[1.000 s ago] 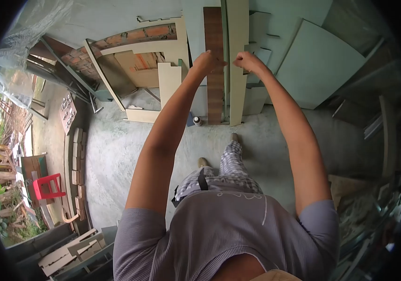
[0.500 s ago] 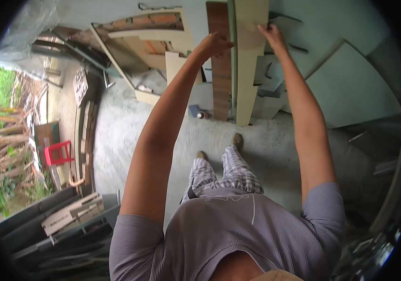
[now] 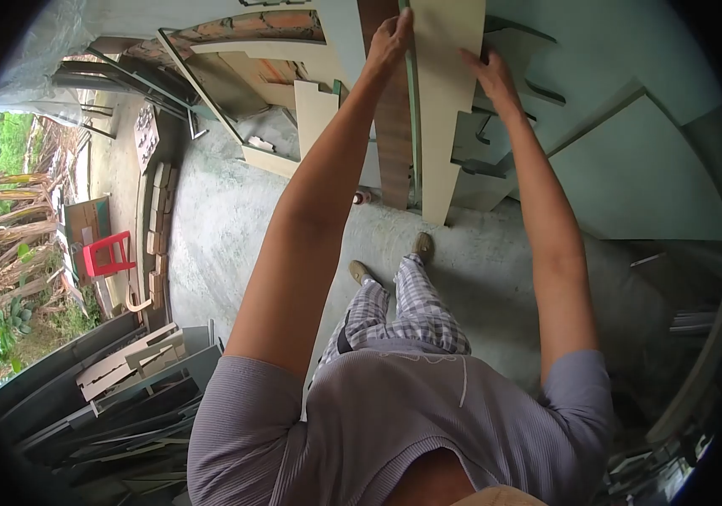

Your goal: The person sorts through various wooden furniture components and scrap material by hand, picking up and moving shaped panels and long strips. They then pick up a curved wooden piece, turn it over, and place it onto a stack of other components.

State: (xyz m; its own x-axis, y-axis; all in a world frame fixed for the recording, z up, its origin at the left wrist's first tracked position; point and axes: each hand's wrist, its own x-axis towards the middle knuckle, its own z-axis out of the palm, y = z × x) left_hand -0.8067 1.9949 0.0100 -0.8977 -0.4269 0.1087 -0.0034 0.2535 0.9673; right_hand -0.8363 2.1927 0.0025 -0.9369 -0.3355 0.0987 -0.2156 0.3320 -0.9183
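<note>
Long flat cream panel (image 3: 447,84), standing on end, broad face showing, near a dark brown board (image 3: 393,164)

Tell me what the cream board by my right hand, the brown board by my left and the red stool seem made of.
The cream board may be coated wood panel, smooth and evenly coloured. The brown board could be wood or laminate: faintly streaked, fairly dull. The red stool is probably plastic, uniformly bright.

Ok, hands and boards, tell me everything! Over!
Left hand at green strip. Right hand at cream board. Board on end. Panel, right, maybe in the way.
</note>
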